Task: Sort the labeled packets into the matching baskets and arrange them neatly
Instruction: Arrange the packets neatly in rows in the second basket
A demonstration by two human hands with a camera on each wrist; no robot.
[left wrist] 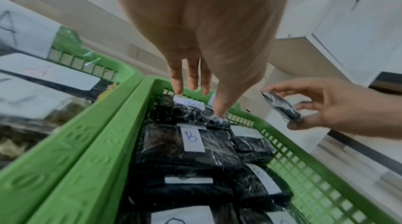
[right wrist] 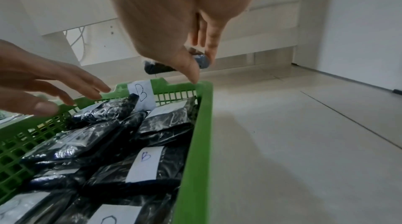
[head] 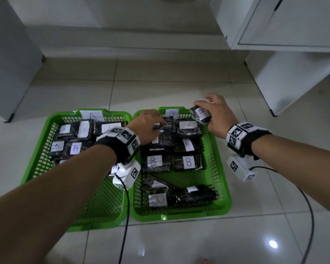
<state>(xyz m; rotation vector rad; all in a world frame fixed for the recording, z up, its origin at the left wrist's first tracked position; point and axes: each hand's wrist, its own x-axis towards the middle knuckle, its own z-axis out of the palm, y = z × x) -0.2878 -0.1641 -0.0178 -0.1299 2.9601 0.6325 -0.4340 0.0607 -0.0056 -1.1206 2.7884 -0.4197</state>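
On the left I see basket A (head: 46, 134) on the floor (head: 255, 235). Its far half is full of dark packets with A labels (head: 75, 148), and its near half shows bare mesh. Basket B (head: 220, 178) stands just beside it on the right, the two rims touching.

My left hand (head: 148, 126) reaches across into the far left part of basket B. In the left wrist view the fingers (left wrist: 189, 76) are almost straight and point down at the far packets. The thumb tip presses on one far packet (left wrist: 214, 119) beside the far wall. I cannot tell if the hand really grips it; to me it looks like pressing and straightening.

Basket B has rows of B packets (head: 188, 161) in its far and middle part. Near the front edge two packets lie loose and crooked (head: 192, 195).

My right hand (head: 217, 115) is over the far right corner of basket B. It holds one B packet (head: 201, 114), thumb on one side and fingers curled on the other, so the packet is lifted and touches nothing else. The long axis of the packet runs about left to right, along the far wall.

I judge that the right hand is the nearer one for the placing. The free spot lies down and toward me from the fingers, in the far right corner beside the packet with the B label (head: 188, 126). The packet must probably be turned flat, label up, to match the row.
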